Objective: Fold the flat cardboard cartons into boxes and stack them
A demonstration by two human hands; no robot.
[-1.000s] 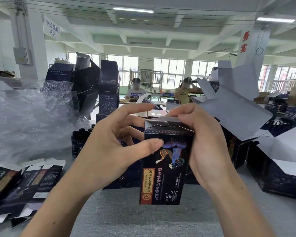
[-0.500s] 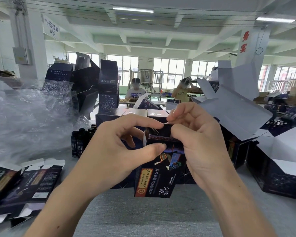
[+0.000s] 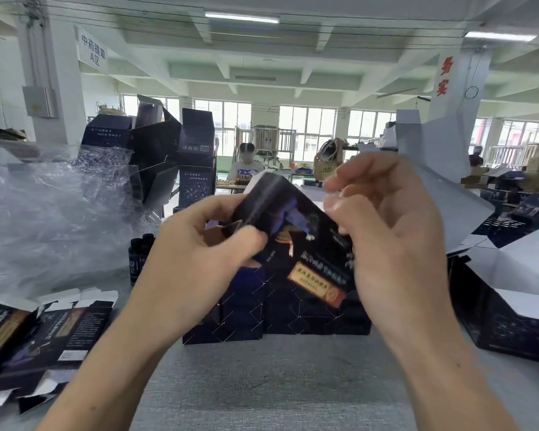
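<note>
Two grips: in the head view the left grip (image 3: 206, 259) and the right grip (image 3: 395, 244), both bare hands, are up above the grey tabletop (image 3: 262, 387) with one carton (image 3: 293, 219) between them.
Left grip state: the fingers and thumb are curled round the carton's upper left end. The thumb lies across the printed front face and the fingers pass behind it.
Right grip state: the fingers are curled at the carton's right edge, with thumb and forefinger drawn close near its top corner. Motion blur hides the exact contact.
Carton position: dark and printed, it is tilted and clear of the tabletop. Its upper end sits in the left grip, and its lower end, with the orange label, slants down against the right grip.
Flap: a small tab sticks out at the carton's left end, just beside the left thumb.
Folded boxes (image 3: 262, 312): a row of dark ones stands on the tabletop directly behind the held carton, partly hidden by it.
Flat cartons (image 3: 53, 334): these lie overlapping at the tabletop's left edge, well apart from both grips.
Bottles (image 3: 139, 256): small, dark and upright, to the left of the folded boxes.
Plastic film (image 3: 50, 219): a crumpled clear heap behind the flat cartons.
Large boxes (image 3: 511, 331): open on the right, with their white flaps raised.
</note>
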